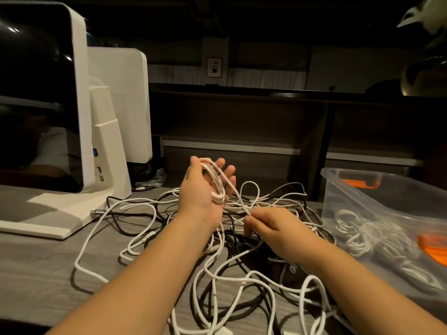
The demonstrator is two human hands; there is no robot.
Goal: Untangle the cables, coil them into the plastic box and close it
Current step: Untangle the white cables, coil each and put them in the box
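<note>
A tangle of white and black cables (pixel 217 262) sprawls over the grey table in front of me. My left hand (pixel 205 187) is raised above it, palm up, with several loops of a white cable (pixel 217 182) wound around its straight fingers. My right hand (pixel 271 228) pinches the same white cable just below, where it runs taut out of the loops. The clear plastic box (pixel 362 189) stands at the right with orange latches and several coiled white cables (pixel 358 238) inside. No lid is visible.
A white monitor (pixel 79 93) on its stand fills the left side, with a second white screen (pixel 125 97) behind it. A crumpled clear bag (pixel 154 180) lies by the stand. Dark shelving runs along the back beyond the table edge.
</note>
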